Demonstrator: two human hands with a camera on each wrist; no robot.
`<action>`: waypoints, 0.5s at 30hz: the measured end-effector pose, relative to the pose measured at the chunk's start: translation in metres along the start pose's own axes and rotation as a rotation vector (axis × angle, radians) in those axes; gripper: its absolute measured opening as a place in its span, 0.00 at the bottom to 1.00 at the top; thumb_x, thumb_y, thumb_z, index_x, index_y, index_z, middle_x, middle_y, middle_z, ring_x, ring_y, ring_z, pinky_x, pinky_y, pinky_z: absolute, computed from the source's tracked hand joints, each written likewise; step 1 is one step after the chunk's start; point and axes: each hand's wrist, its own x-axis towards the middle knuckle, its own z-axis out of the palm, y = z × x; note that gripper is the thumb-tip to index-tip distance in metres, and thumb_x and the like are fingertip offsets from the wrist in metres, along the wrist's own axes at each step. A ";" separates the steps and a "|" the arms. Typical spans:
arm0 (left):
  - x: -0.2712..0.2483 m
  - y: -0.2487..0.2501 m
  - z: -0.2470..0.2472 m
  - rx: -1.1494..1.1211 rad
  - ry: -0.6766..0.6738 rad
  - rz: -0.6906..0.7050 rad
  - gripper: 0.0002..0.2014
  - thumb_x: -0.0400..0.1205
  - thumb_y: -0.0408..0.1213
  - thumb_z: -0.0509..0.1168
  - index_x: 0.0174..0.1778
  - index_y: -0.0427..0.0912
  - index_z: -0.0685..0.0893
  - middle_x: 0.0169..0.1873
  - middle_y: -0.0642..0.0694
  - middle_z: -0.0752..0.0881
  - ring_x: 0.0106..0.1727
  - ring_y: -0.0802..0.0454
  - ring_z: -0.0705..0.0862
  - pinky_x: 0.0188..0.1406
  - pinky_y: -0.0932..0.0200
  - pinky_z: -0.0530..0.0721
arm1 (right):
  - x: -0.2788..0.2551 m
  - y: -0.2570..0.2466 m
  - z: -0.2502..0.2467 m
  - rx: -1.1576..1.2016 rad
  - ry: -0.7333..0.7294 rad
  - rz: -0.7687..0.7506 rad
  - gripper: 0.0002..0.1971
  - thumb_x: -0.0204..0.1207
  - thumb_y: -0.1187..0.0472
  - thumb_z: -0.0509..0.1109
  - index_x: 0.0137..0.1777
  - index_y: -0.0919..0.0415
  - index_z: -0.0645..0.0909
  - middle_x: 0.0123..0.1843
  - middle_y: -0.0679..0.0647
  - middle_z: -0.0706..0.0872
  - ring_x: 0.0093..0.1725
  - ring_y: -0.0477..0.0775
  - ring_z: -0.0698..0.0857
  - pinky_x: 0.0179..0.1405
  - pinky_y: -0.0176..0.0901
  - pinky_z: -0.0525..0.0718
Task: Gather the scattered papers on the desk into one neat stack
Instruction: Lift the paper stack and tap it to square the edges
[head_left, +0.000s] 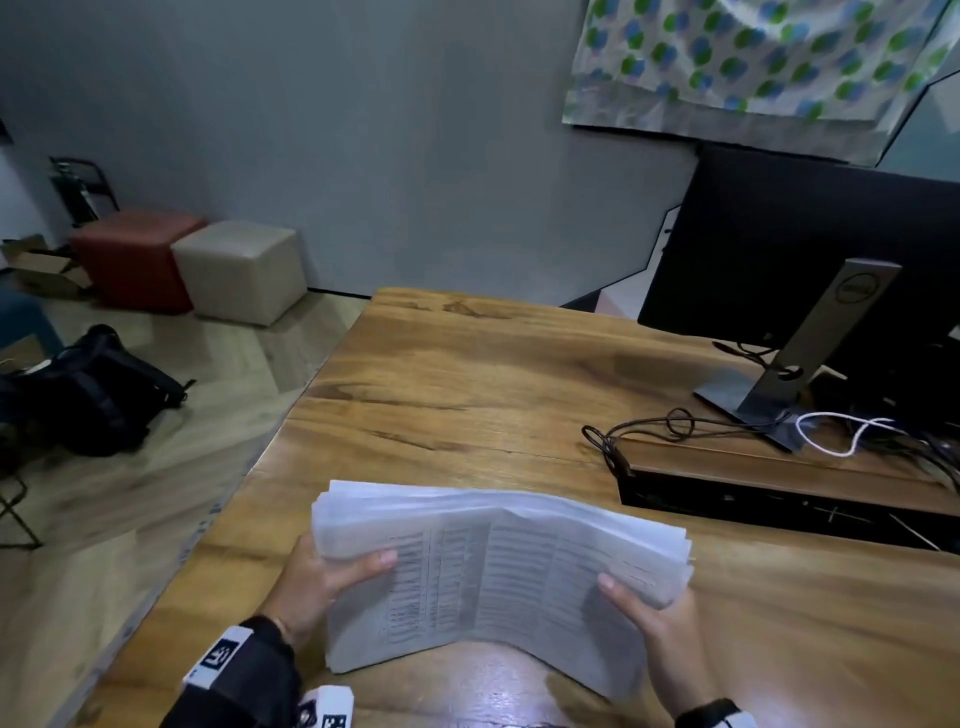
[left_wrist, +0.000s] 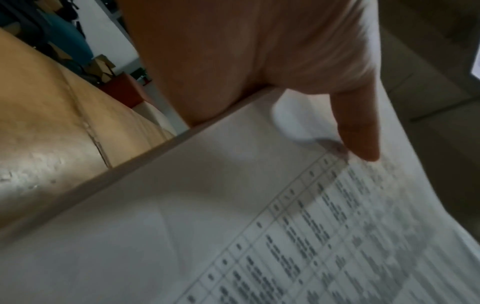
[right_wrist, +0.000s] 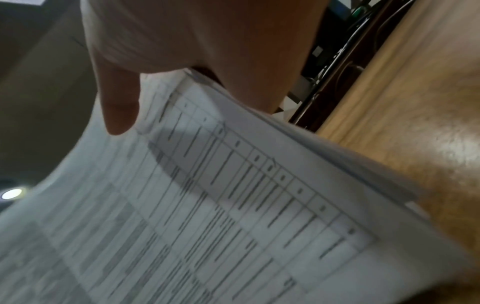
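A thick stack of white papers (head_left: 493, 566) printed with tables stands on its long edge on the wooden desk (head_left: 467, 374), bowed toward me. My left hand (head_left: 332, 577) grips its left end, thumb on the printed face, fingers behind. My right hand (head_left: 644, 608) grips the right end the same way. The left wrist view shows the papers (left_wrist: 233, 226) with the left hand's (left_wrist: 285, 67) thumb pressed on the sheet. The right wrist view shows the papers (right_wrist: 207, 205) under the right hand's (right_wrist: 182, 51) thumb; sheet edges at that end are slightly uneven.
A black monitor (head_left: 810, 249) on a grey stand (head_left: 779, 384) sits at the desk's right rear, with tangled cables (head_left: 675, 431) and a cable slot (head_left: 779, 499). The desk's left edge drops to the floor, where a black bag (head_left: 98, 389) and two cube stools (head_left: 244, 270) stand.
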 end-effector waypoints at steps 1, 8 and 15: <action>0.000 0.000 0.000 0.006 -0.011 0.001 0.45 0.39 0.53 0.90 0.51 0.36 0.91 0.48 0.37 0.95 0.47 0.44 0.94 0.41 0.57 0.93 | 0.001 0.001 0.000 0.006 0.001 0.000 0.19 0.62 0.77 0.79 0.54 0.70 0.86 0.49 0.65 0.94 0.47 0.62 0.91 0.42 0.46 0.92; 0.010 0.005 -0.011 -0.004 -0.069 -0.004 0.37 0.44 0.53 0.90 0.47 0.42 0.94 0.48 0.36 0.95 0.49 0.39 0.93 0.42 0.53 0.91 | 0.009 -0.006 -0.010 0.095 -0.080 0.007 0.16 0.55 0.67 0.86 0.44 0.68 0.90 0.46 0.66 0.94 0.39 0.54 0.92 0.35 0.39 0.90; 0.011 0.013 -0.006 0.034 -0.138 -0.056 0.48 0.39 0.56 0.89 0.55 0.37 0.88 0.48 0.42 0.95 0.49 0.45 0.94 0.40 0.60 0.91 | 0.002 -0.009 -0.003 -0.013 -0.136 0.015 0.16 0.65 0.85 0.74 0.46 0.66 0.88 0.38 0.54 0.95 0.40 0.52 0.92 0.34 0.35 0.89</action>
